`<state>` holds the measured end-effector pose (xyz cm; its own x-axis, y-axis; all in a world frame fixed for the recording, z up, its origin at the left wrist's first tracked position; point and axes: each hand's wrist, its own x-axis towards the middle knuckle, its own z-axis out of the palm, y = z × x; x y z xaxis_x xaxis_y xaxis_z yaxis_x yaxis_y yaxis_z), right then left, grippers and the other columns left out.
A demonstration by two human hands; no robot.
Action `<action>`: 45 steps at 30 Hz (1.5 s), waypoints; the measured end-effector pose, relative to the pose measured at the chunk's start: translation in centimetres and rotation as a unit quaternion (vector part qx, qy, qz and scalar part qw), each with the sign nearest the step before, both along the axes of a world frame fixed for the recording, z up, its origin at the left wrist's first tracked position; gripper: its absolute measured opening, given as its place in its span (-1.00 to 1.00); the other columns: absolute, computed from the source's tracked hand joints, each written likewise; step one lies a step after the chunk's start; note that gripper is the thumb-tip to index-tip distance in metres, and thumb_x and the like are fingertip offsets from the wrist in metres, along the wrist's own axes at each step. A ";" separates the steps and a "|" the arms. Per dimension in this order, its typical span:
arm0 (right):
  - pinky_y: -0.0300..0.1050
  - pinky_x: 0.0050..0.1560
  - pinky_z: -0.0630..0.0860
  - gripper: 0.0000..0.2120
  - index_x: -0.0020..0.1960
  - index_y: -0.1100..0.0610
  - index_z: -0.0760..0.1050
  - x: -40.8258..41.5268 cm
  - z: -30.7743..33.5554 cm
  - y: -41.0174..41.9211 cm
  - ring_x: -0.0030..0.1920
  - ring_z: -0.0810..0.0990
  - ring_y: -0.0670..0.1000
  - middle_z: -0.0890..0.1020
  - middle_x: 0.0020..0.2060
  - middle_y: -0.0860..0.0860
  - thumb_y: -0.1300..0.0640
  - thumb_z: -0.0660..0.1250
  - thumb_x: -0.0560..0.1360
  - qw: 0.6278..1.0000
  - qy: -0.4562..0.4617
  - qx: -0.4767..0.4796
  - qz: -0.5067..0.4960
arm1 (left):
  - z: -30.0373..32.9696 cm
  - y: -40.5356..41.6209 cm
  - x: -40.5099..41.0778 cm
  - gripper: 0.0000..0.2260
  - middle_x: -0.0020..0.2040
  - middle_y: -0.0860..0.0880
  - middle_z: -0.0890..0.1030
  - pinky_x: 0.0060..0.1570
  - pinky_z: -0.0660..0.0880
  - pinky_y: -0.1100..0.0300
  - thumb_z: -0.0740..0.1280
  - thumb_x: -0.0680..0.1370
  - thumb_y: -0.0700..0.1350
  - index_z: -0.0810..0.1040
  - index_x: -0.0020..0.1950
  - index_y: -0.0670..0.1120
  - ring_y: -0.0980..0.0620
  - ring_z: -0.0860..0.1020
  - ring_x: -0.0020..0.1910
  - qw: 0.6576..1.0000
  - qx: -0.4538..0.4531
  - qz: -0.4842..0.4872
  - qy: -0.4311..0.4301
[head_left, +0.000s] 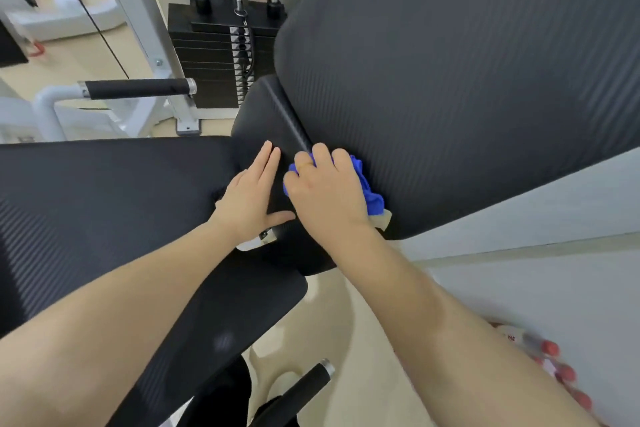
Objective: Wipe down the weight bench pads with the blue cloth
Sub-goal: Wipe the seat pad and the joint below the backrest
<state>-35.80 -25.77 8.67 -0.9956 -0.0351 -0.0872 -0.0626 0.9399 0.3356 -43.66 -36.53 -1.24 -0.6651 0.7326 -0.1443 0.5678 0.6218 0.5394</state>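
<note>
We have the blue cloth (369, 189) bunched under our right hand (329, 198), fingers curled over it and pressing it against the lower edge of the raised back pad (467, 80), just beside the narrow middle pad (273, 121). Our left hand (251, 196) lies flat, fingers straight and holding nothing, at the near edge of that middle pad, bracing it. To do this stroke well, we judge we should keep firm pressure and work the cloth into the seam between pads, then carry overlapping passes across to the seat pad (104, 191).

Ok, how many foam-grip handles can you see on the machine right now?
2. One handle sticks out left of the weight stack, above the left pad. The other handle is at bottom centre, below the pads. Others may be hidden.
</note>
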 end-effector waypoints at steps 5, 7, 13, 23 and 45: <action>-0.02 -0.22 0.28 -0.70 -0.27 0.10 0.54 7.5 -0.8 1.2 -0.25 0.41 0.10 0.52 -0.31 0.05 0.34 0.07 0.28 0.998 -0.001 0.052 0.036 | 0.7 -0.6 2.5 -0.17 0.56 0.00 -0.13 0.26 0.38 0.07 0.38 0.49 -0.07 -0.16 0.53 0.06 -0.16 0.35 0.38 0.990 -0.022 0.032 -0.133; 0.00 -0.23 0.22 -0.74 -0.29 0.13 0.53 10.2 -0.7 1.8 -0.26 0.38 0.11 0.50 -0.33 0.07 0.33 0.09 0.25 0.998 -0.022 0.058 0.021 | 1.1 -0.4 3.2 -0.19 0.56 0.00 -0.10 0.28 0.38 0.03 0.37 0.50 -0.09 -0.16 0.52 0.09 -0.19 0.35 0.37 0.984 -0.013 0.042 -0.172; -0.08 -0.27 0.34 -0.84 -0.33 0.08 0.57 5.9 -0.7 0.6 -0.26 0.47 0.06 0.52 -0.37 0.00 0.22 0.22 0.29 0.997 -0.017 0.048 0.055 | 0.0 0.0 3.9 -0.19 0.57 -0.03 -0.10 0.19 0.45 0.05 0.34 0.51 -0.20 -0.16 0.52 0.07 -0.24 0.39 0.32 0.981 0.018 0.057 -0.184; -0.03 -0.21 0.39 -0.84 -0.17 0.11 0.56 8.5 -0.8 0.3 -0.17 0.47 0.09 0.55 -0.21 0.06 0.16 0.46 0.26 0.989 -0.142 0.014 0.044 | 0.5 -1.1 2.4 -0.33 0.54 0.01 0.12 0.36 0.29 0.17 0.12 0.51 -0.42 0.07 0.51 0.09 -0.03 0.24 0.46 0.989 0.021 0.046 -0.142; -0.04 -0.07 0.32 -0.90 -0.07 0.07 0.54 -8.7 -1.6 -1.6 -0.02 0.40 0.10 0.49 -0.09 0.03 0.19 0.28 0.44 0.984 -0.157 0.045 0.077 | -1.8 -8.4 -13.8 -0.09 0.54 -0.15 -0.03 0.46 0.10 -0.07 0.40 0.38 0.19 -0.08 0.53 -0.02 -0.16 0.06 0.50 0.908 -0.417 -0.016 0.041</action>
